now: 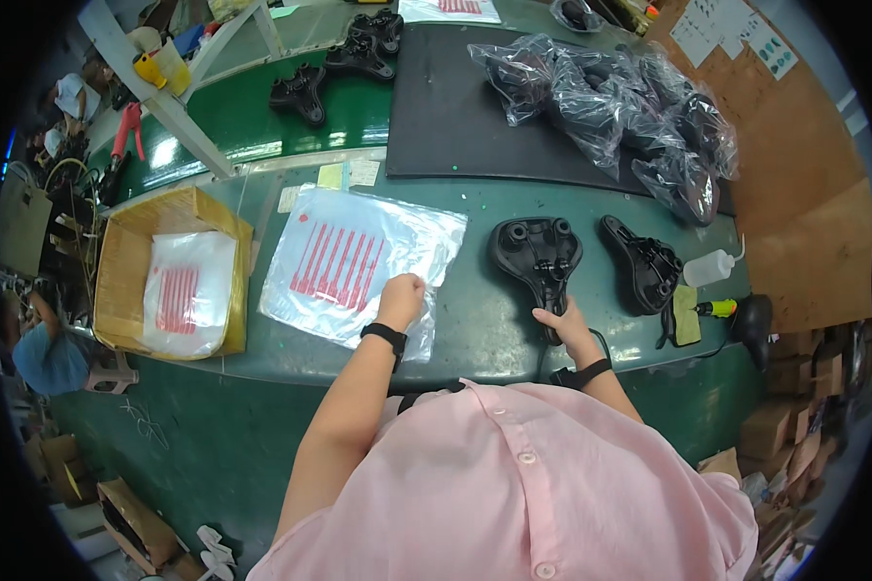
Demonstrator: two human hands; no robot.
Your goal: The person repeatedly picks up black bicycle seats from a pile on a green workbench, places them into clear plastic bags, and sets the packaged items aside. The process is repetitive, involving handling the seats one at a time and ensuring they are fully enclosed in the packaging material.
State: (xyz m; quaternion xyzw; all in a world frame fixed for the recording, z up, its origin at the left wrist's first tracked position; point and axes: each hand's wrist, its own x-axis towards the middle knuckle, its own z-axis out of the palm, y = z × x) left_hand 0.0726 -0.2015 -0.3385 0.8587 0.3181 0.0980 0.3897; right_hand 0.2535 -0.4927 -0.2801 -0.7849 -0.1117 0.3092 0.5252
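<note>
My left hand (402, 302) is closed over the right part of a stack of clear plastic bags (310, 247) printed in red, its fingers curled on the film. My right hand (569, 329) grips the narrow nose of a black bicycle saddle (536, 250), which lies underside up with its springs and rails showing. To the right of it rests another black bicycle saddle (639, 266), tilted on its side and untouched.
A yellow basket (237, 281) with more printed bags stands at the left. Bagged saddles (601, 107) lie on a black mat (436, 107) at the back. Several bare saddles (300, 94) sit at the far left. A squeeze bottle (709, 268) and yellow-green tool (717, 308) are at the right.
</note>
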